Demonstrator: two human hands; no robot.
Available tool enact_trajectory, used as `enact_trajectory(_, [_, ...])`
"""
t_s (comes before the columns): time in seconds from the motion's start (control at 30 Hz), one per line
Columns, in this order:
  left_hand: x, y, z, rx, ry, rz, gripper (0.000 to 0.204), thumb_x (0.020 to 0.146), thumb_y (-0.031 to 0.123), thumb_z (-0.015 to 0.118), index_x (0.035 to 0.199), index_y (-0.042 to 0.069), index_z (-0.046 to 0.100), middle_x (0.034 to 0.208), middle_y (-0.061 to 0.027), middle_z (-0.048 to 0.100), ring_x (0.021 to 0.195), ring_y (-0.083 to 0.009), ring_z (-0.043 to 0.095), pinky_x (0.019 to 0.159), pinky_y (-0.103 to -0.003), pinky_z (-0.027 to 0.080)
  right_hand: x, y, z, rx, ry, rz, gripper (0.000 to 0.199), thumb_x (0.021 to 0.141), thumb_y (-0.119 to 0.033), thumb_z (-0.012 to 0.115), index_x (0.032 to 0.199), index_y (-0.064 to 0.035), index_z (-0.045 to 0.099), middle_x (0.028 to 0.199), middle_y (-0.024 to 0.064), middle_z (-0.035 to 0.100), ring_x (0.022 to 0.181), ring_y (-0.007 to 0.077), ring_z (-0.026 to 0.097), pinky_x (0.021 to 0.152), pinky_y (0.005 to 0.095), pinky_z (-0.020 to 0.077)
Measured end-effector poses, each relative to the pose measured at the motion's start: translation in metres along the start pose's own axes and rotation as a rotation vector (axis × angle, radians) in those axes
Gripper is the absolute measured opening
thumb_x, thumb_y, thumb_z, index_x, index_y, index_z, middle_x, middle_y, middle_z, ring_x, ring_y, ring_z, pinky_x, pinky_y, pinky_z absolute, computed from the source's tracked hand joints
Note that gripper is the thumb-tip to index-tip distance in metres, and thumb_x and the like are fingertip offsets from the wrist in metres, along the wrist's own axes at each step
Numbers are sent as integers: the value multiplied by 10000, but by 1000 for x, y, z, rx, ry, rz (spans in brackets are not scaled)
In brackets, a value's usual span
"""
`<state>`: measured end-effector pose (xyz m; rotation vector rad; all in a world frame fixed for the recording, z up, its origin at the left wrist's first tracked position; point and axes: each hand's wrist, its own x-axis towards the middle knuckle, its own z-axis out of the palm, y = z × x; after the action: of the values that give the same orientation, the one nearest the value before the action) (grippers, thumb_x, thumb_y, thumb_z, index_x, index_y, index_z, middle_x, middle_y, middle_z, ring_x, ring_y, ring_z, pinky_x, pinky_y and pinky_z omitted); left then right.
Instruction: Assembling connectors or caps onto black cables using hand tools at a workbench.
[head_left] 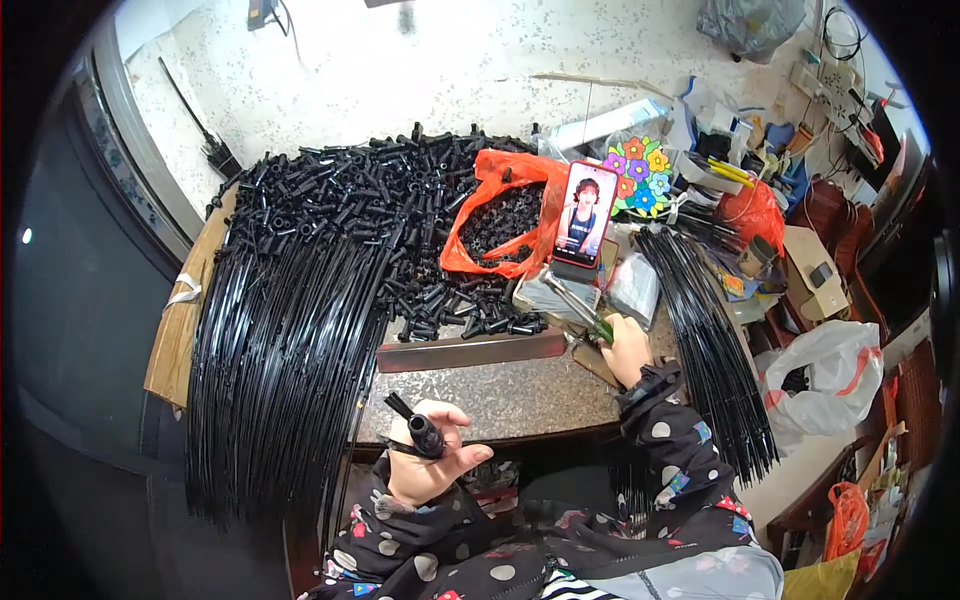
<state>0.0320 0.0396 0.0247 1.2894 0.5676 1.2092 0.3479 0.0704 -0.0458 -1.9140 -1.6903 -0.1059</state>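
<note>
At lower centre of the frame, the left hand is clamped on a short black plastic fitting. At centre right, the right hand closes on green-handled pliers. The loose black tubes draped at left could slide off the table if snagged. The pliers' tip and the fitting's ends are hard to make out.

Tubes: black, glossy.
Connectors: black.
Bag: orange.
Phone: red case.
Flower card: multicoloured petals on green.
Pliers: green handle.
Table: speckled brown-grey, wooden edge.
Sleeves: black with white dots and coloured patches.
Floor: white, speckled.
</note>
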Motion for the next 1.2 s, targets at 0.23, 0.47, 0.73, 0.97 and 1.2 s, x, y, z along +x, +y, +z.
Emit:
enact_trajectory(0.23, [0,-2,7,-26,-46,24,352,622,-26,759,882,-1,524,636,73,424,504,6,310,444,-171,234,2,0,14,-167,-35,-75,316,643,-12,614,930,-67,493,782,165,531,753,345,537,653,408,437])
enact_trajectory(0.47, [-6,9,5,24,-6,49,327,628,-5,763,857,4,529,608,84,412,506,4,323,451,-173,258,1,-3,7,-73,-14,92,297,645,-24,607,918,-66,499,771,164,536,753,357,533,654,427,426])
enact_trajectory(0.73, [-6,18,13,170,-97,22,320,636,41,772,850,9,535,558,87,393,501,2,342,460,-167,286,5,6,-5,1,-41,85,211,670,-56,597,877,-51,553,754,177,571,750,377,545,661,433,434])
enact_trajectory(0.97, [-5,26,18,256,-131,58,353,626,64,784,878,12,543,553,85,377,495,1,327,460,-164,283,2,-25,-31,530,143,223,144,711,-30,608,837,-33,540,704,117,595,608,251,566,545,329,448])
enact_trajectory(1.2, [3,27,60,186,-105,118,617,578,127,821,1084,-24,501,583,81,432,541,-3,393,515,-156,320,-55,-172,-99,1787,-147,429,142,732,56,592,781,-26,486,760,112,593,613,163,566,534,257,460])
